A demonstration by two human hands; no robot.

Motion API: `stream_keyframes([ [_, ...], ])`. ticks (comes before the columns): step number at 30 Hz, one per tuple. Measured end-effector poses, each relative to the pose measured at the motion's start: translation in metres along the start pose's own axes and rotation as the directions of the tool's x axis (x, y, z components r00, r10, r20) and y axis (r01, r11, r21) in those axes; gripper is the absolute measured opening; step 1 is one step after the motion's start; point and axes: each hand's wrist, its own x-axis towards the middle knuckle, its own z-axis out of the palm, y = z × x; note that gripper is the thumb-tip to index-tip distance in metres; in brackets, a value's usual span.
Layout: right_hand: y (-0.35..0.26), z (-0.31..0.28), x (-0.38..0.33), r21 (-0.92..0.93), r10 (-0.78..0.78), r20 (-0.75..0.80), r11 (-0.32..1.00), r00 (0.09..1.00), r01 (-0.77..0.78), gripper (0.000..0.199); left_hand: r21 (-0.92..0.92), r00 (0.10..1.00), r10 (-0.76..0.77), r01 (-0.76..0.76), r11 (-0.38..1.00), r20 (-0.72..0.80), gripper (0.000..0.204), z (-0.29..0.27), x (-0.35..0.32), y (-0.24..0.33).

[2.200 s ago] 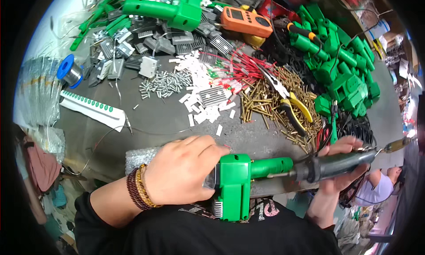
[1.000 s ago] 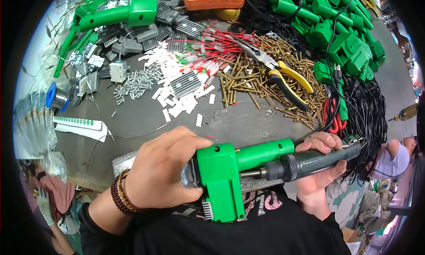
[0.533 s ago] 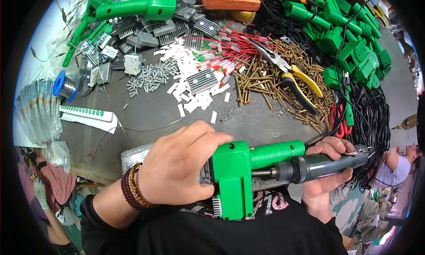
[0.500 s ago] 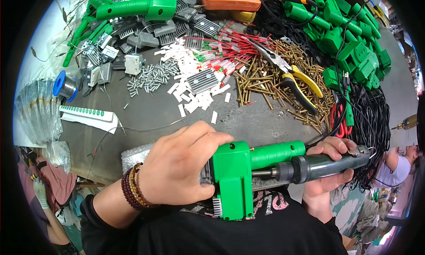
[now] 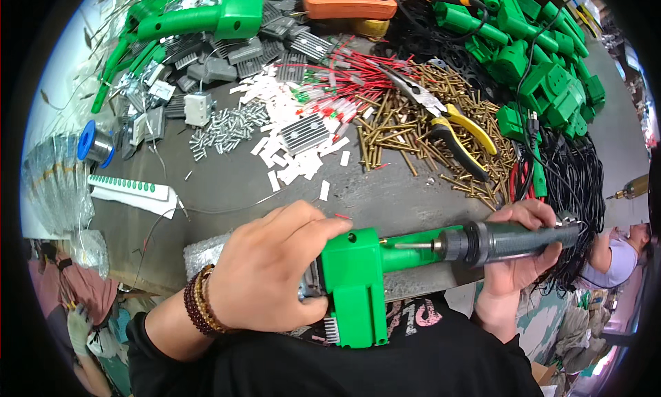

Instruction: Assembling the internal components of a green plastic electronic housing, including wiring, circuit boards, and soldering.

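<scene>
At the table's near edge, my left hand [image 5: 265, 273] is closed around the left side of a green plastic housing [image 5: 352, 280] with a long handle, its grey finned metal part [image 5: 332, 330] showing at the lower left. My right hand [image 5: 520, 221] grips a dark electric screwdriver [image 5: 496, 243], held level and pointing left. Its bare metal bit lies in front of the green handle, the tip just short of the housing's right side. A small brass-coloured screw end shows at the housing near that tip. The fingers of my left hand partly hide the housing's left end.
Beyond my hands lie brass screws [image 5: 392, 139], yellow-black pliers [image 5: 458, 132], white strips [image 5: 299, 166], silver screws [image 5: 227, 128] and red-wired parts [image 5: 351, 80]. Green housings [image 5: 551, 87] and black cables [image 5: 571, 176] are heaped at right. A solder spool [image 5: 96, 145] stands left; an orange meter [image 5: 348, 1] lies at the back.
The screwdriver has drawn back from the lower part of the housing's right side and moved up, its bit now in front of the handle. The housing has shifted slightly left and down.
</scene>
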Motion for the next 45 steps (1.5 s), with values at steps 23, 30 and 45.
stream_keyframes([
  [23, 0.011, 0.002, 0.025, -0.085, 0.15, 0.016, 0.985, 0.989, -0.148, 0.039, -0.035, 1.0, -0.002, 0.003, 0.999, 0.028, 0.071, 0.0, 0.005, 0.0],
  [30, 0.014, 0.003, 0.027, -0.06, 0.157, -0.009, 0.986, 0.988, -0.157, 0.04, -0.046, 0.999, -0.003, 0.004, 0.999, 0.032, 0.073, -0.002, 0.006, 0.001],
  [45, 0.008, 0.0, 0.037, -0.108, 0.194, 0.219, 0.979, 0.956, -0.174, 0.05, -0.05, 1.0, 0.014, -0.014, 0.999, 0.01, 0.076, 0.0, 0.007, 0.005],
])
